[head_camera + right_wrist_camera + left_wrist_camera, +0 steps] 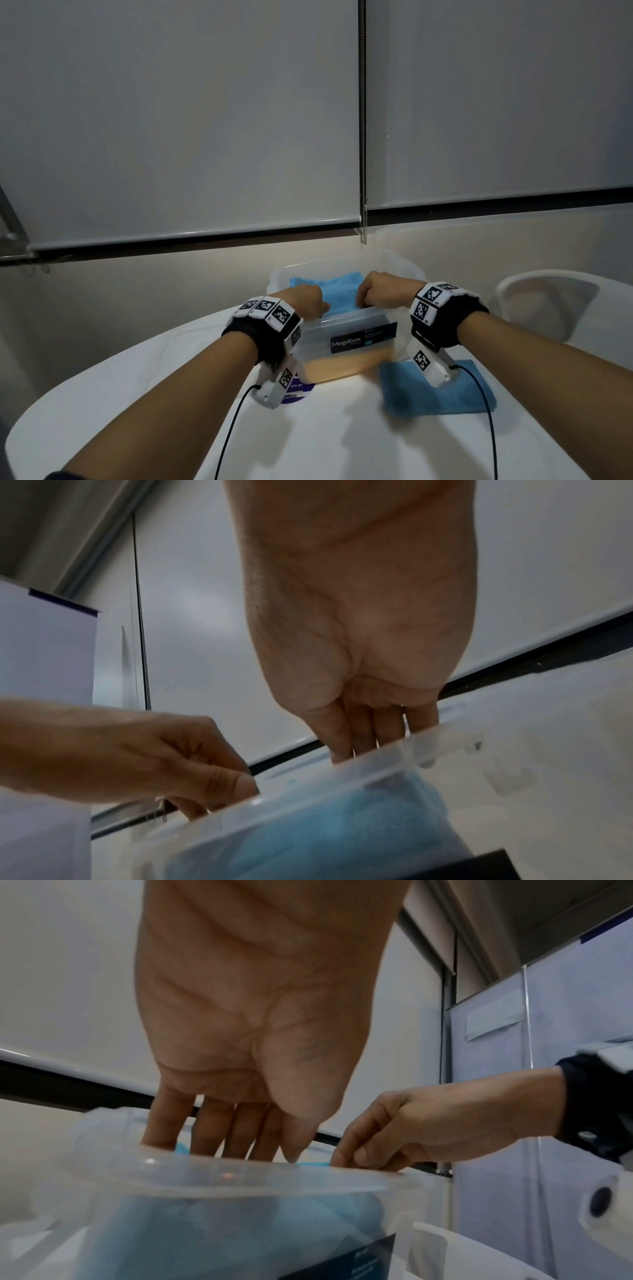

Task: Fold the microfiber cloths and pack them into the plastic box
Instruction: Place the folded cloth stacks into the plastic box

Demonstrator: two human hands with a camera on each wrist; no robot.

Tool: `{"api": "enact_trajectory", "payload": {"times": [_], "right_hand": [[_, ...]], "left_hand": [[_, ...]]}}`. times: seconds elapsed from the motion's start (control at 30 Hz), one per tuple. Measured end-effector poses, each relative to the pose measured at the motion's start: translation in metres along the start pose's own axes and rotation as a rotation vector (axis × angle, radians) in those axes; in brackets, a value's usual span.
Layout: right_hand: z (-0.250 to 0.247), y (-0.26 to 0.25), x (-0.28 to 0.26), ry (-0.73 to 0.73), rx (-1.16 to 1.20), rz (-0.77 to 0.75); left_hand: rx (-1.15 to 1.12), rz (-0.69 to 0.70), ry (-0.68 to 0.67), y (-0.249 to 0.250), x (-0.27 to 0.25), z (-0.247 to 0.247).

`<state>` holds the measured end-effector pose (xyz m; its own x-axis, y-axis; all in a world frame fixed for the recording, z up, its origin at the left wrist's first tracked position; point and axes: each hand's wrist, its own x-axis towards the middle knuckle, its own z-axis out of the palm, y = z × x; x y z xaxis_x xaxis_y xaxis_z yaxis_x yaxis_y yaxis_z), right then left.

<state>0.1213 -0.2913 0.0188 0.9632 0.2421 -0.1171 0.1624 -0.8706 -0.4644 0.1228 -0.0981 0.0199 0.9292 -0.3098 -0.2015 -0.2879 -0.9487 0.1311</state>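
Note:
A clear plastic box (342,359) with a "Megabox" label stands mid-table, and a light blue microfiber cloth (342,291) lies in it. Both hands reach down over the near rim. My left hand (305,301) is at the cloth's left part, thumb against forefinger in a pinch. My right hand (376,289) pinches in the same way at the right part. In the left wrist view my left hand's fingers (212,1123) go behind the box rim (240,1175), which hides their tips. The right wrist view shows blue cloth (325,831) through the wall. A second folded blue cloth (445,394) lies right of the box.
The round white table (325,438) has its edge close on the left. A purple and white card (301,390) lies by the box's near left corner. A white chair (555,301) stands at the right. Roller blinds with a bead chain (363,137) hang behind.

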Motion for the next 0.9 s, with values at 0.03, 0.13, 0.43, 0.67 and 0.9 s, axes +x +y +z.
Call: {"api": "enact_trajectory", "payload": {"times": [0.03, 0.13, 0.43, 0.67, 0.9], "right_hand": [[-0.005, 0.002, -0.002, 0.022, 0.031, 0.002], [-0.02, 0.009, -0.014, 0.106, 0.143, -0.021], [-0.035, 0.059, -0.089, 0.344, 0.648, 0.006], [0.021, 0.148, -0.099, 0.223, 0.395, 0.417], [0.062, 0.183, -0.105, 0.156, 0.235, 0.642]], "left_hand": [[-0.009, 0.019, 0.045, 0.002, -0.001, -0.002], [-0.044, 0.082, 0.257, 0.012, -0.004, -0.006], [-0.173, 0.347, 0.299, 0.11, -0.015, 0.04], [-0.061, 0.11, 0.023, 0.122, 0.003, 0.122], [-0.341, -0.172, -0.054, 0.12, 0.018, 0.164]]}}
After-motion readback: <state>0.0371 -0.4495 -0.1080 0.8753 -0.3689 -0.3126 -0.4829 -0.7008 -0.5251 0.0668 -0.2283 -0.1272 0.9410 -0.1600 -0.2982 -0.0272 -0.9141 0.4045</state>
